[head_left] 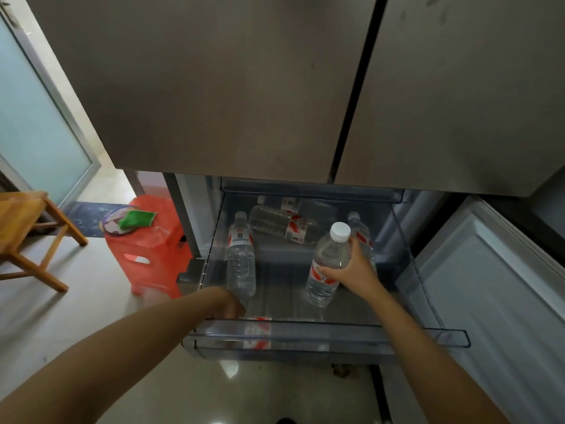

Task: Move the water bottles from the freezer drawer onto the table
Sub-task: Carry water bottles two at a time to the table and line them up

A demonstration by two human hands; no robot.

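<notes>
The task looks barely begun. Every bottle in sight is inside the freezer drawer [336, 336], and no table is in view. The right grip [356, 270] is wrapped round the label band of a clear bottle [331, 255], which stands tilted at the drawer's right side. The left grip [230, 302] sits at the base of the left bottle [241, 261], which lies lengthwise; I cannot tell whether it is clenched on it. Further bottles [281, 226] lie at the far end, and a label shows through the near wall. All are thin, ribbed, transparent plastic with white screw caps and red-and-white labels. The drawer is smooth, translucent blue-grey plastic.
</notes>
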